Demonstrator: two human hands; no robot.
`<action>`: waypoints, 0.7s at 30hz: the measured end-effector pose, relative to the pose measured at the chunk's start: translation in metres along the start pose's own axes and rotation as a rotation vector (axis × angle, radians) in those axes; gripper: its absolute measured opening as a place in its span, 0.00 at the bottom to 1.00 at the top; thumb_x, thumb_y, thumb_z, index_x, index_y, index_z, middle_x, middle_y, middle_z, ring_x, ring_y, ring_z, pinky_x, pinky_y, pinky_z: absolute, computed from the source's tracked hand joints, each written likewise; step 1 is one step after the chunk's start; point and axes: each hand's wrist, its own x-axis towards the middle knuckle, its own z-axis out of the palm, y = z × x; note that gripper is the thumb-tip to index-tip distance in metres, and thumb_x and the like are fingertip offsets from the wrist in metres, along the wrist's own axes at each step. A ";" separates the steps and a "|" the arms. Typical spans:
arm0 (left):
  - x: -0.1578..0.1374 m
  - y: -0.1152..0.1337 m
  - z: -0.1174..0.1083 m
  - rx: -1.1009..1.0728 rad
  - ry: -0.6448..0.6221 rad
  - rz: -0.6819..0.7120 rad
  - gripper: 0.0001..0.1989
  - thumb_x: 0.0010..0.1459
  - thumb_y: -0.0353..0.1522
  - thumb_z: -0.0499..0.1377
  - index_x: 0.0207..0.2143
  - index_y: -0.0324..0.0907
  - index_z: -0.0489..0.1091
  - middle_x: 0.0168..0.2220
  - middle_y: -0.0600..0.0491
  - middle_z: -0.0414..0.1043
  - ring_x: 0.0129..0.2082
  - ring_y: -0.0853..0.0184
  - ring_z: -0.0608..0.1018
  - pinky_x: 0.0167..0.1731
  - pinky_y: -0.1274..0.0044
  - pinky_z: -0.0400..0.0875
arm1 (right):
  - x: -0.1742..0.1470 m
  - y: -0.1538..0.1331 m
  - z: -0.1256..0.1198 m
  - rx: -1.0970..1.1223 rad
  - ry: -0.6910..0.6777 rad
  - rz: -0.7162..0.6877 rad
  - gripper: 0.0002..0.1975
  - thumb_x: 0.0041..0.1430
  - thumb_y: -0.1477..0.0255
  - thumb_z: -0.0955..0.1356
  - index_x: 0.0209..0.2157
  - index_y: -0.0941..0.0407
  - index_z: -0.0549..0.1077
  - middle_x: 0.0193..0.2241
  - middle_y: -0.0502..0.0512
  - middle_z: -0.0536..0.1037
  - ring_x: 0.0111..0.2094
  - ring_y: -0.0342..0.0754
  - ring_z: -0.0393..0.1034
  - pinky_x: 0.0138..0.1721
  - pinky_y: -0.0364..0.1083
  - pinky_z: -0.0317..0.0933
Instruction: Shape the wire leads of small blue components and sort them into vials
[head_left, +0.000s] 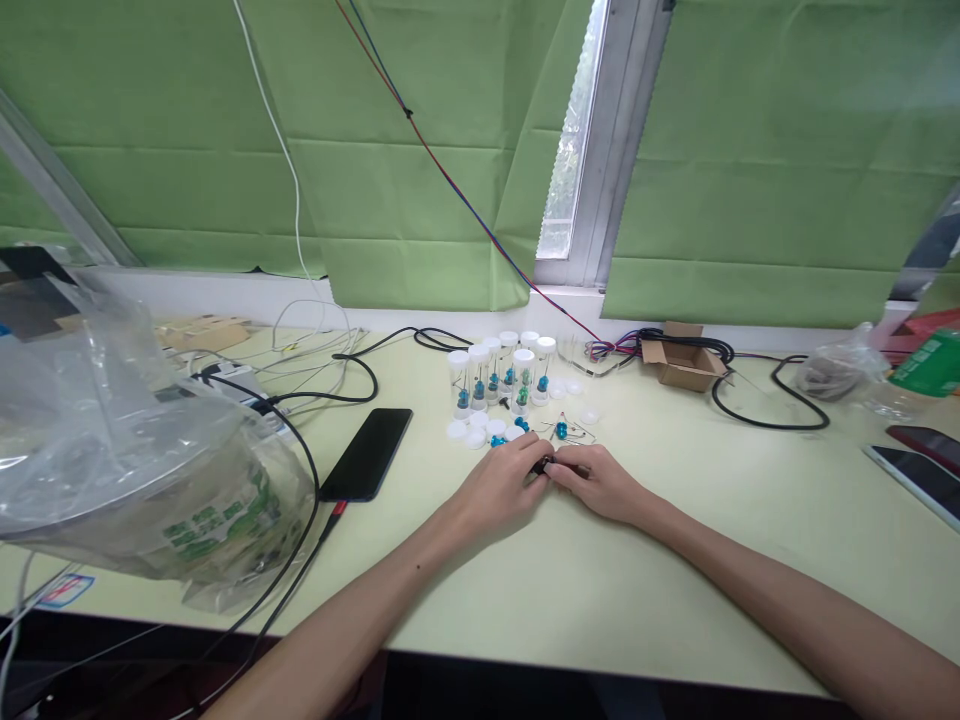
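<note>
White-capped clear cylinders (523, 384) stand beyond fingers (567, 472) pinching a dark piece (541, 466).

I see only little of the dark piece (541, 466) between the left hand (506, 480) and the right hand (596, 480); they cover the rest. At left, the plastic bag (105, 450) is cut by my view's edge, its print (219, 520) unreadable.

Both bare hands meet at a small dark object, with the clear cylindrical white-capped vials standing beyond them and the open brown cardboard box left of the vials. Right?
One error: the open brown cardboard box is right of the clear cylindrical white-capped vials, per the head view. The rest holds: left hand and right hand meet at the small dark object, vials beyond.
</note>
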 end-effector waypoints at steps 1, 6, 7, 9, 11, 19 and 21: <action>0.000 0.000 0.000 0.002 -0.001 -0.001 0.05 0.61 0.28 0.52 0.35 0.43 0.67 0.35 0.54 0.68 0.32 0.68 0.71 0.30 0.77 0.62 | 0.000 0.000 0.000 0.000 0.000 0.000 0.18 0.66 0.67 0.61 0.22 0.56 0.62 0.20 0.46 0.63 0.23 0.42 0.56 0.28 0.42 0.51; 0.000 0.000 0.000 0.002 0.003 -0.010 0.04 0.61 0.29 0.52 0.35 0.43 0.67 0.34 0.54 0.67 0.31 0.69 0.70 0.29 0.77 0.61 | 0.001 -0.001 0.000 0.001 0.000 0.006 0.19 0.66 0.68 0.61 0.21 0.56 0.61 0.19 0.46 0.63 0.23 0.41 0.56 0.27 0.42 0.51; 0.000 0.000 0.000 0.001 0.004 -0.012 0.04 0.61 0.28 0.52 0.34 0.43 0.67 0.34 0.54 0.67 0.31 0.69 0.70 0.29 0.77 0.61 | 0.001 -0.001 0.000 0.000 -0.001 0.009 0.18 0.66 0.68 0.61 0.21 0.56 0.62 0.19 0.46 0.64 0.23 0.41 0.56 0.28 0.42 0.51; 0.000 -0.001 0.000 -0.003 0.005 -0.014 0.05 0.61 0.28 0.52 0.35 0.43 0.67 0.34 0.54 0.68 0.31 0.69 0.70 0.29 0.77 0.62 | 0.000 -0.002 0.000 0.000 -0.002 0.016 0.18 0.66 0.68 0.61 0.21 0.56 0.63 0.19 0.46 0.64 0.23 0.42 0.56 0.28 0.42 0.51; 0.000 -0.001 -0.001 -0.014 0.007 -0.010 0.06 0.60 0.28 0.52 0.37 0.43 0.68 0.36 0.54 0.69 0.32 0.68 0.71 0.30 0.77 0.62 | -0.001 -0.003 -0.001 0.010 -0.004 0.024 0.15 0.66 0.68 0.62 0.25 0.56 0.67 0.21 0.46 0.66 0.24 0.42 0.57 0.28 0.42 0.52; 0.000 0.000 -0.001 -0.009 0.012 -0.005 0.08 0.59 0.26 0.52 0.37 0.43 0.69 0.37 0.53 0.70 0.33 0.68 0.72 0.30 0.77 0.63 | -0.002 -0.003 0.000 0.017 -0.015 0.017 0.12 0.66 0.68 0.62 0.29 0.56 0.69 0.23 0.46 0.66 0.25 0.42 0.56 0.28 0.43 0.52; 0.000 0.001 -0.001 -0.006 0.010 -0.004 0.07 0.59 0.26 0.52 0.37 0.43 0.68 0.36 0.53 0.70 0.33 0.68 0.72 0.30 0.77 0.62 | -0.001 -0.001 0.000 0.021 -0.010 0.015 0.13 0.65 0.68 0.62 0.27 0.56 0.67 0.22 0.46 0.64 0.25 0.42 0.55 0.28 0.42 0.51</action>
